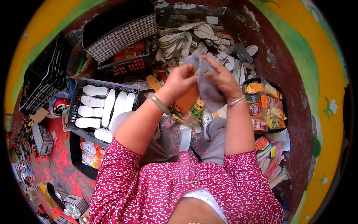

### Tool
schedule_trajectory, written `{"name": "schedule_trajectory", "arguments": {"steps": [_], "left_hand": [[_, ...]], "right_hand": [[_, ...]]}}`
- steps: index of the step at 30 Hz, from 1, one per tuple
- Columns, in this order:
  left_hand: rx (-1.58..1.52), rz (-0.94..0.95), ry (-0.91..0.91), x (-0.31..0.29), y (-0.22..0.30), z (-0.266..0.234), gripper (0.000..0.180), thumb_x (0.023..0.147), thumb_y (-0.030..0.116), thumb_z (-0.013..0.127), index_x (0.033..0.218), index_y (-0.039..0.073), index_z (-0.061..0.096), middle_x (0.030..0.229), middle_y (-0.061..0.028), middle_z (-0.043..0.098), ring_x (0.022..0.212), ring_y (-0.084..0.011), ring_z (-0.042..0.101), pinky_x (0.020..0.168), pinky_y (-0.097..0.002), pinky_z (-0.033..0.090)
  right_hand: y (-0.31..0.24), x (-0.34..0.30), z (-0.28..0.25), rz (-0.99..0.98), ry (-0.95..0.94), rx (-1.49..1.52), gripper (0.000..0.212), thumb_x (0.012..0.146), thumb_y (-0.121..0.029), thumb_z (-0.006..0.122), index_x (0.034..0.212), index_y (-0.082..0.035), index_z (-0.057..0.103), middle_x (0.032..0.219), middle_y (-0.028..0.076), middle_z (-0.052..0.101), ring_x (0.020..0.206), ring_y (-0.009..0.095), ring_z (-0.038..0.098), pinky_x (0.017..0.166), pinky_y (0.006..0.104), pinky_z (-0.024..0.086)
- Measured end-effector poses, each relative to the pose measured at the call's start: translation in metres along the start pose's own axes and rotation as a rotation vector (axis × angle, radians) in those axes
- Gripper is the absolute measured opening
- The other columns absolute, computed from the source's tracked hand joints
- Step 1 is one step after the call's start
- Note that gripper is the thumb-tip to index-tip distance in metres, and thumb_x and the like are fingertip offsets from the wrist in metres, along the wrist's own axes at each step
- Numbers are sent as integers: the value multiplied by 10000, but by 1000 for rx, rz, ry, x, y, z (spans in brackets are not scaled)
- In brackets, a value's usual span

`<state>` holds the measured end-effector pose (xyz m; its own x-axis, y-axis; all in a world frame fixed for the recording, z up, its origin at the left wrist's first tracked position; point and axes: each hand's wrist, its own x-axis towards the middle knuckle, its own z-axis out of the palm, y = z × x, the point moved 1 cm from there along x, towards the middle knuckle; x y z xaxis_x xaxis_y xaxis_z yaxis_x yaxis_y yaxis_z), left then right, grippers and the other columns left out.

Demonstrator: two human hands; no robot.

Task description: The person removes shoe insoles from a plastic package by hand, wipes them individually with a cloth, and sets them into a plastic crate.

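Note:
Both my hands are raised in front of me around a soft grey fuzzy piece (209, 93), perhaps an insole or a cloth. My right hand (225, 81) lies along its right side, with the thumb and fingers gripping it. My left hand (179, 83) is closed in a pinch at its left edge, beside a clear plastic packet (188, 103) with orange and green print. The packet hangs below the left fingers, partly behind the grey piece. Exactly what the left fingertips pinch is partly hidden. Between my knees lies a white strip (185, 137).
Left stands a dark crate (76, 98) of white insoles (92, 112). Farther off are a houndstooth bin (121, 37) and a heap of pale insoles (175, 44). At right, a black container (284, 112) holds several packaged insoles (257, 110); more insoles (272, 164) lie nearer.

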<state>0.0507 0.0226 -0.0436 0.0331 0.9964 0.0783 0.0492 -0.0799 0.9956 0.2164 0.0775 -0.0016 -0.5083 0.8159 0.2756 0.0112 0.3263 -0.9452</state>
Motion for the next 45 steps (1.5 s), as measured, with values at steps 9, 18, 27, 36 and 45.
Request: {"name": "schedule_trajectory", "arguments": {"steps": [9, 18, 27, 36, 45], "left_hand": [[-29, 94, -36, -4, 10, 4, 64, 827, -7, 579, 885, -16, 552, 789, 16, 574, 746, -32, 517, 652, -198, 446], [-215, 57, 23, -2, 4, -11, 93, 827, 58, 642, 879, 19, 576, 783, 9, 595, 721, -62, 549, 677, -210, 452], [-390, 10, 124, 5, 13, -24, 121, 835, 80, 649, 876, 25, 549, 784, -10, 609, 694, -55, 559, 640, -195, 448], [-168, 99, 153, 4, 0, -12, 147, 812, 92, 671, 860, 4, 564, 759, 4, 584, 709, -52, 502, 647, -211, 424], [-425, -143, -65, 3, 15, -12, 213, 871, 206, 635, 948, 15, 581, 865, -14, 616, 773, -67, 570, 692, -210, 466]], "right_hand": [[17, 0, 18, 132, 120, 67, 251, 877, -244, 639, 859, 7, 637, 721, -52, 579, 639, 28, 479, 572, 197, 403], [18, 10, -27, 282, 341, 586, 372, 933, -390, 504, 986, -38, 613, 911, 76, 648, 804, 168, 601, 751, 308, 482], [0, 1, -48, 122, 200, 983, 593, 924, -507, 421, 1271, -27, 447, 1235, 142, 535, 1116, 324, 530, 967, 486, 417], [16, 4, 3, 265, -127, 502, 389, 830, -56, 644, 1191, 11, 517, 1036, 29, 612, 910, 90, 571, 791, 236, 465], [3, 4, -10, 215, -47, 416, 204, 828, -15, 617, 1026, 30, 610, 899, 12, 642, 784, 60, 579, 712, 192, 460]]}}
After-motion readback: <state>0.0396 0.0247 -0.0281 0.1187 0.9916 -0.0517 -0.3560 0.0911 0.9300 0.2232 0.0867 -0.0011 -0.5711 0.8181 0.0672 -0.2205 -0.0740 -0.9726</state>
